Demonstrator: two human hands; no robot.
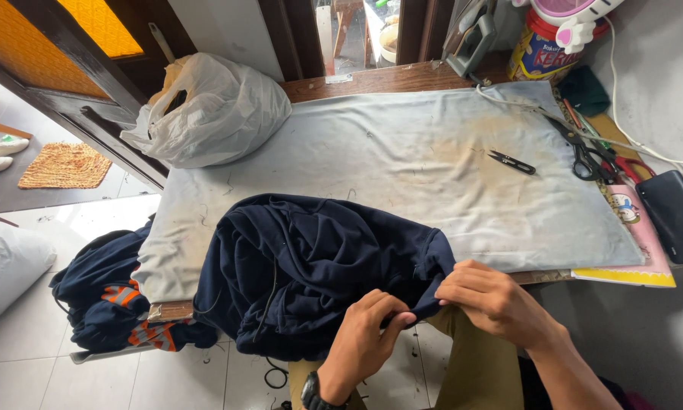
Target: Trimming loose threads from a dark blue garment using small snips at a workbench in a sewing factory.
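The navy garment (311, 266) is pinched in both hands' grip, left hand (364, 334) and right hand (493, 300), near a stuffed white bag (220, 114).

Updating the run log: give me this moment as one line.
left hand: pinching navy garment edge | right hand: gripping same edge | garment: bunched on grey cloth | thread snips, scissors: untouched

Two hands (425, 323), one navy garment (311, 266), two scissors (593, 161) (plus one thread snips (511, 160)).

Garment (303, 266) blocks near edge; cloth (402, 152) open.
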